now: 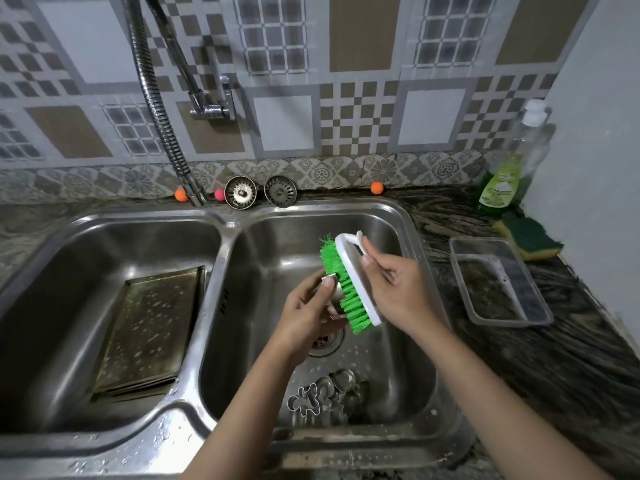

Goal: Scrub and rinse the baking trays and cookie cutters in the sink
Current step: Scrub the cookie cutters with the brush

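Over the right basin of the steel double sink (228, 237), my right hand (391, 285) grips a white scrub brush (353, 271) with green bristles. The bristles press against a small metal cookie cutter (329, 279) pinched in my left hand (304, 317); most of the cutter is hidden by fingers and bristles. Several more metal cookie cutters (325, 393) lie on the right basin's floor near the front. Stacked baking trays (149, 334), wet and spotted, lie in the left basin.
A flexible faucet hose (156, 109) hangs over the left basin. Two sink strainers (259, 192) lean against the wall. On the right counter stand a green dish soap bottle (505, 181), a sponge (530, 237) and a clear plastic container (498, 282).
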A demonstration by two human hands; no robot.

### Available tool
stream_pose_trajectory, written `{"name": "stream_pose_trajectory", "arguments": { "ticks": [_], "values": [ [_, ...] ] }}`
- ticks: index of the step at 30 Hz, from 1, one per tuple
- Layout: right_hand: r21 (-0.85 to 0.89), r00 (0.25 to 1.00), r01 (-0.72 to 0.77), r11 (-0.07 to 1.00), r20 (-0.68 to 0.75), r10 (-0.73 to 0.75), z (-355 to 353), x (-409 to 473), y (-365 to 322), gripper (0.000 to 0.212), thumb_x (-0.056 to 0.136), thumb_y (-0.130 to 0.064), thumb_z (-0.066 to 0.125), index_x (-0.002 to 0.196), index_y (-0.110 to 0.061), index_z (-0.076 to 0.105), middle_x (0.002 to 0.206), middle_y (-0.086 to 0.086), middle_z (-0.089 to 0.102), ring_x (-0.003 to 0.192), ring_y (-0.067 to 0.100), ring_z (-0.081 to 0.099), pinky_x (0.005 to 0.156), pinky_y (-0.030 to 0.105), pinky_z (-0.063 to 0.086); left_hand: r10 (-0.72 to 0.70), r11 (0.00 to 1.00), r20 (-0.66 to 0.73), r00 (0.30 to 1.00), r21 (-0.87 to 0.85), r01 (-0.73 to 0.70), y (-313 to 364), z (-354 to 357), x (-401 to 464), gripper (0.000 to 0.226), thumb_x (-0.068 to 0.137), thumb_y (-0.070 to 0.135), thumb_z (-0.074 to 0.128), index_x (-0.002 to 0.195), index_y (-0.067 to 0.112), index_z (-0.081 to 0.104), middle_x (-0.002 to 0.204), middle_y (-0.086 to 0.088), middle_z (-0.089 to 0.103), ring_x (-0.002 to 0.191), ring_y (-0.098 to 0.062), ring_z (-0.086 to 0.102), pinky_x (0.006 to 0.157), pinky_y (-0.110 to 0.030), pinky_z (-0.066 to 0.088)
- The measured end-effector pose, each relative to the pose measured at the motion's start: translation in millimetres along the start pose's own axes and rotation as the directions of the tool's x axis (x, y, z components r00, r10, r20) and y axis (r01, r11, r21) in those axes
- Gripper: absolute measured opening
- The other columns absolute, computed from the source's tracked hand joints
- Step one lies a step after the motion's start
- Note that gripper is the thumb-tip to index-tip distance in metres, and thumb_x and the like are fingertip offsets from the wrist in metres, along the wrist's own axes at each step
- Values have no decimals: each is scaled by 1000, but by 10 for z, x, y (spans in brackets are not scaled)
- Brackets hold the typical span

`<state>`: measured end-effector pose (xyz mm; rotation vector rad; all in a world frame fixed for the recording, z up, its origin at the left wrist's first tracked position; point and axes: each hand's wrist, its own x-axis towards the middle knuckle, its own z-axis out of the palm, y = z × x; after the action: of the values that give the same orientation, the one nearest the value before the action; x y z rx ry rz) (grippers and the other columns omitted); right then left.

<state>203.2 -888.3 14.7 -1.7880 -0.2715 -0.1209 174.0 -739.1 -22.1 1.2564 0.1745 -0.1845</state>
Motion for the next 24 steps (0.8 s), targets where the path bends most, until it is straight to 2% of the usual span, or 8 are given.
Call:
{"name": "stream_pose_trajectory", "arguments": {
  "ticks": [3, 5, 8, 13, 16, 19, 21, 24],
  "values": [
    [-56, 1000, -14, 998, -1, 14, -112, -28, 51, 35, 94, -11, 55, 129, -12, 54, 126, 5, 59, 100, 0, 60, 85, 9, 46, -24, 999, -5, 1000, -38, 24, -24, 23, 42, 51, 84, 34, 58, 125, 5, 55, 93, -23, 62, 86, -30, 66, 80, -49, 55],
    [-83, 1000, -22, 996, 10, 23, -173, -29, 87, 34, 94, -12, 55, 128, -15, 55, 125, 3, 60, 99, -6, 59, 85, 9, 46, -37, 993, -43, 998, -117, 32, -21, 29, 60, 45, 84, 34, 58, 116, 3, 56, 78, -8, 66, 66, -20, 67, 77, -47, 52],
    [-53, 998, -17, 998, -63, 14, -155, 18, 93, 34, 93, -14, 56, 127, -12, 56, 114, -1, 66, 80, -17, 57, 71, 5, 45, -60, 997, -65, 996, -44, 57, -27, 66, 97, 46, 79, 37, 64, 113, 6, 59, 83, -8, 62, 71, -21, 63, 78, -48, 55],
    [-70, 992, 65, 995, -105, -72, 7, -3, 63, 33, 94, -12, 55, 126, -9, 56, 109, -3, 65, 60, -18, 52, 55, 2, 36, -41, 985, -67, 997, -167, 29, 66, 108, 84, 52, 83, 30, 59, 119, -6, 53, 79, -15, 47, 70, -27, 46, 51, -31, 53],
    [-92, 995, 77, 993, -50, -82, -11, -102, 229, 33, 93, -27, 56, 126, -31, 55, 110, 8, 69, 76, 4, 68, 64, 19, 51, -52, 975, -89, 995, -219, 31, 84, -29, 78, 45, 80, 38, 60, 107, 2, 61, 75, -10, 53, 70, -24, 49, 57, -33, 56],
    [-200, 998, 15, 980, 68, -1, -65, -254, 377, 32, 92, -40, 52, 121, -53, 50, 104, 7, 71, 73, 24, 70, 52, 38, 55, -82, 967, -154, 985, -251, 42, 158, -203, 120, 48, 76, 43, 64, 107, 7, 62, 89, -16, 52, 74, -21, 49, 58, -28, 56],
    [-215, 996, 13, 977, 89, 7, -102, -225, 388, 35, 93, -32, 54, 124, -47, 50, 108, 3, 70, 80, 21, 70, 57, 37, 57, -124, 982, -140, 982, -157, 101, 172, -245, 108, 46, 80, 41, 62, 110, 7, 62, 96, -17, 58, 79, -23, 55, 57, -27, 56],
    [-114, 997, 77, 991, -7, -79, -91, -6, 279, 35, 94, -20, 56, 127, -29, 53, 118, 3, 64, 101, 7, 65, 84, 21, 54, -208, 977, -51, 977, -64, 205, 117, -82, 27, 30, 91, 31, 55, 107, 6, 62, 91, -16, 62, 70, -22, 63, 53, -27, 55]
  ]
}}
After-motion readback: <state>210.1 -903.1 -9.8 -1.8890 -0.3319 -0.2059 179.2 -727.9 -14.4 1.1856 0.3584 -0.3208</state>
